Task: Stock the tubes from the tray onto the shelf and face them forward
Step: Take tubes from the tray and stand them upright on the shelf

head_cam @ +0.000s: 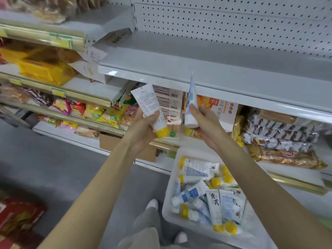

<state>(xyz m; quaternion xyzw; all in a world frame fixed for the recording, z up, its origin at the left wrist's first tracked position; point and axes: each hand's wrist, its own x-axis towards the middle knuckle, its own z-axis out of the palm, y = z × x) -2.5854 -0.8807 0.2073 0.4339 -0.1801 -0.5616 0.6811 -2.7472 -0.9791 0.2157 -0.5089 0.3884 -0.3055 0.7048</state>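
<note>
My left hand (143, 130) grips a white tube with a yellow cap (149, 106), cap down, its printed back side towards me. In my right hand (206, 126) is a white and blue tube (191, 103) with a white cap, held cap down and seen edge-on. Both tubes are raised just below the front lip of the bare grey shelf (197, 69). Low on the right, the white tray (172, 212) holds several more tubes, some yellow-capped (215, 207), some blue and white (190, 194), lying in a loose heap.
White pegboard (233, 24) backs the grey shelf. Snack packs (93, 112) and yellow bags (45, 69) fill the shelves at left; boxes and wrapped packs (280, 139) sit on the shelf below. My legs and white shoes (152, 203) stand on the grey floor beside the tray.
</note>
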